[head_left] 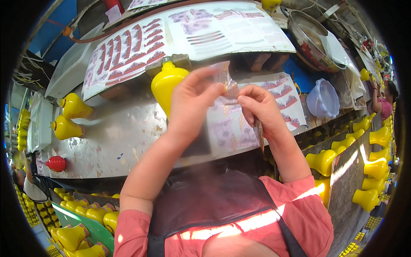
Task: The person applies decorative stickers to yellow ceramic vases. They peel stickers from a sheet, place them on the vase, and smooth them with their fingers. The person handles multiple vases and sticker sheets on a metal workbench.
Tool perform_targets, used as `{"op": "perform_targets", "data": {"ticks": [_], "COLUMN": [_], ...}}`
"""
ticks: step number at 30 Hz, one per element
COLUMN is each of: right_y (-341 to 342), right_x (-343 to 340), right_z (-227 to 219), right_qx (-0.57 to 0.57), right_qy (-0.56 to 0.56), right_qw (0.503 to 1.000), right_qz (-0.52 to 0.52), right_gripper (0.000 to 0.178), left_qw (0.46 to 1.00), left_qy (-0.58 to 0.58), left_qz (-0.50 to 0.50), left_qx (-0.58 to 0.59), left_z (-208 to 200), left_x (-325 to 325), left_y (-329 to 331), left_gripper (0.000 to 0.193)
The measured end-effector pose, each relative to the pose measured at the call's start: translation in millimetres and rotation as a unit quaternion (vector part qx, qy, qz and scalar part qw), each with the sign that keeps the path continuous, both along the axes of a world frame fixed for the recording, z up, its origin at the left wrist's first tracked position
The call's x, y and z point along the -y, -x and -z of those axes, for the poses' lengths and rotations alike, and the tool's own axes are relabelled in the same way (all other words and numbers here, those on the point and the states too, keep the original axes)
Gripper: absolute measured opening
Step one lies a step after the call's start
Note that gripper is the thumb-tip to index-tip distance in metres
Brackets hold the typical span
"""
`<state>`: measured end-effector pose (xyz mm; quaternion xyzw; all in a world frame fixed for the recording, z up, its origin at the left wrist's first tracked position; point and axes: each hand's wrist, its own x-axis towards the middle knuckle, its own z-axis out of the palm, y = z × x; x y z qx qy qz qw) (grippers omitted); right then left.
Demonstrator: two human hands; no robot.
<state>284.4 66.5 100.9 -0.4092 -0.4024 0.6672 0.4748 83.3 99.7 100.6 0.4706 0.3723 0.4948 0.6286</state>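
Note:
My left hand (192,96) pinches the upper end of a thin, see-through printed decal (226,79) at chest height above the bench. The decal's lower end is between the thumb and fingers of my right hand (262,105). A narrow, brownish flat tool (259,136) hangs down from the curled fingers of my right hand; its upper part is hidden. Just behind my left hand, a glossy yellow vase (165,85) rests on the bench with its neck against a dark block. Under my hands lies a printed decal sheet (235,128).
A slanted board (205,47) with decal sheets spans the back of the metal bench (115,132). Two yellow vases (68,127) and a red ribbed object (56,163) sit left. To the right stand a lavender basin (323,99) and a large pan (310,36). Racks of yellow vases flank me.

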Motion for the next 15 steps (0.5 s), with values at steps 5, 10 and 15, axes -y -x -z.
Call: {"op": "perform_targets", "data": {"ticks": [5,10,15], "right_y": [-1,-4,-62], "right_x": [-5,-22,-74], "right_z": [-2,-7,-34], "right_qx": [-0.052,-0.06,0.105], "right_qy": [0.0,0.013,-0.15], "right_qw": [0.997,0.99,0.975], "right_qz": [0.061,0.124,0.123], "right_gripper": [0.015,0.015,0.017], "left_qw": [0.999,0.997,0.996], "left_qy": [-0.045,-0.067,-0.07], "left_qz": [-0.026,-0.022,-0.044], "left_qx": [0.004,0.039,0.026], "left_z": [3,0,-3], "left_x": [-3,-6,-7], "left_y": [-18,-28,-31], "left_gripper": [0.046,0.054,0.055]}}
